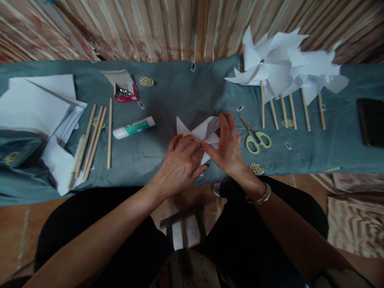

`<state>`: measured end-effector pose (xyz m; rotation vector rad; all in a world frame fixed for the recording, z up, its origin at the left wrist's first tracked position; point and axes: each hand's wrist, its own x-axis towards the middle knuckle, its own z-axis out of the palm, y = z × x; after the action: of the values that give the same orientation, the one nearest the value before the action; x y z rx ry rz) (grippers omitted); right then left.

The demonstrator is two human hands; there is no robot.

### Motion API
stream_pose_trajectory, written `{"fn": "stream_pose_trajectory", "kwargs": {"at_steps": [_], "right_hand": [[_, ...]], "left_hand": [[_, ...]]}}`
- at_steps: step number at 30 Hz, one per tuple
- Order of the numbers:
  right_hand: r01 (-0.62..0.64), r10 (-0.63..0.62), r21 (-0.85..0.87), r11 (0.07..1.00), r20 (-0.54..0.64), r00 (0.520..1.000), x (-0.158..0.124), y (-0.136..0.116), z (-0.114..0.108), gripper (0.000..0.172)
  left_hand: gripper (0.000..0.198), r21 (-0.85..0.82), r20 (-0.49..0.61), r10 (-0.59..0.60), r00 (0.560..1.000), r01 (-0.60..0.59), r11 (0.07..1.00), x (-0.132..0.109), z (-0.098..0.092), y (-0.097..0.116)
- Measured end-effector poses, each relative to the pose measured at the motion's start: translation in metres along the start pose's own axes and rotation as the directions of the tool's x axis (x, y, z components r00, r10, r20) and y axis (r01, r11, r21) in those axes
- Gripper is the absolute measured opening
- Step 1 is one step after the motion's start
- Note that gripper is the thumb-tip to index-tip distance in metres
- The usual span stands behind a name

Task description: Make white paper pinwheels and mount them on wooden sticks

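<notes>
A white paper pinwheel [206, 129], partly folded with pointed blades, lies on the cloth near the front edge. My left hand [181, 163] is closed on its near left side, fingers curled over the centre of the paper. From the right, my right hand [228, 148] grips a folded blade, its fingers bent round the far edge and its thumb meeting the left fingertips. Both hands hide much of the paper's middle. Green-handled scissors [257, 141] lie open just right of my right hand. A glue stick [134, 128] rests to the left of the hands.
Several finished pinwheels [271, 60] on sticks lie at the back right. A small red box [126, 93] of metal pins stands open at the back left. Wooden sticks [109, 134] and a stack of white paper [36, 104] are on the left. A phone [371, 122] lies far right.
</notes>
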<state>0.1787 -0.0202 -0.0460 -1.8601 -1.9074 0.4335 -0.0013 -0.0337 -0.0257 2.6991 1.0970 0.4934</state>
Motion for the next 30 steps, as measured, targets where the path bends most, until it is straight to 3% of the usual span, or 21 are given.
{"fn": "stream_pose_trajectory", "kwargs": {"at_steps": [12, 30], "right_hand": [[-0.001, 0.001, 0.022, 1.000, -0.032, 0.999, 0.0017, 0.0019, 0.0017, 0.079], [0.007, -0.007, 0.008, 1.000, -0.023, 1.000, 0.0013, 0.0001, -0.0008, 0.078]], "left_hand": [[0.037, -0.029, 0.050, -0.021, 0.999, 0.022, 0.999, 0.0021, -0.0044, 0.0023], [0.036, 0.010, 0.030, 0.011, 0.999, -0.012, 1.000, 0.0012, -0.0026, 0.0010]]}}
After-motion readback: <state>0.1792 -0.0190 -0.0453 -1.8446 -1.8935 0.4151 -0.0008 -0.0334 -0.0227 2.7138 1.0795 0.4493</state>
